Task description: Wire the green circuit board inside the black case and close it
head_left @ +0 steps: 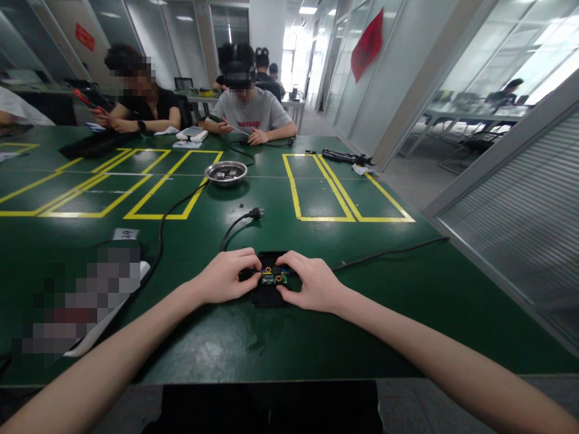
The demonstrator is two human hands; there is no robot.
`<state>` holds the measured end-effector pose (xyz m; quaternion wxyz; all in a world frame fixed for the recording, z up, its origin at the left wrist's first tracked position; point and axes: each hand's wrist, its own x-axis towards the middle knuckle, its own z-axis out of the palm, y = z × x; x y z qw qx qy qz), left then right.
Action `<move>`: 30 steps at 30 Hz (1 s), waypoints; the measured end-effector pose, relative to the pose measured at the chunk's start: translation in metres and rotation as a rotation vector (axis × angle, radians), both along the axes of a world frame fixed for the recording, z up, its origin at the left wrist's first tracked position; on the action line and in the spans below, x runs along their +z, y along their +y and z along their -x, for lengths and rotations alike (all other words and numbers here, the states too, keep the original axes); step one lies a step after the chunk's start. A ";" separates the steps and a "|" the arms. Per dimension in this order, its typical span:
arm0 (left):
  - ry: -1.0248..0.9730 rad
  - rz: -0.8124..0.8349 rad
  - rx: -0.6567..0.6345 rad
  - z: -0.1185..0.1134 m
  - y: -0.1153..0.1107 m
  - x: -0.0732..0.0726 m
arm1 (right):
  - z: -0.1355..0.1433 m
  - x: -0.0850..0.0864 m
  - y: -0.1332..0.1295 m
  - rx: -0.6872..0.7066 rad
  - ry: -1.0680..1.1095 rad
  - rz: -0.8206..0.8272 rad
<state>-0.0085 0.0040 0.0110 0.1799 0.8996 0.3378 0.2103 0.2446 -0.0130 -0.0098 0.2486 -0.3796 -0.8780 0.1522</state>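
In front of me on the green table, a small circuit board with copper coils lies within an opened black plastic case. My left hand is closed at the board's left end, thumb and fingers pinching its edge. From the other side my right hand grips the right end, forefinger on the far side and thumb on the near side. A black cord with a plug curves out from behind my left hand. Another black cable runs off to the right from my right hand. My fingers hide both cable joints.
A metal bowl with small metal parts stands farther back. To my left lies a white-edged device, mostly blurred out, beside a dark cable. Yellow tape marks the green tabletop. Co-workers sit across the table.
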 end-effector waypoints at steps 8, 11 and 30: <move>-0.096 -0.016 0.014 0.000 -0.002 0.002 | -0.003 0.000 0.003 0.000 0.092 -0.057; -0.172 0.006 0.003 -0.001 -0.004 0.007 | -0.008 0.006 0.003 0.014 0.180 -0.124; -0.027 0.163 -0.079 0.006 0.000 0.006 | -0.028 0.007 0.010 0.296 0.013 -0.052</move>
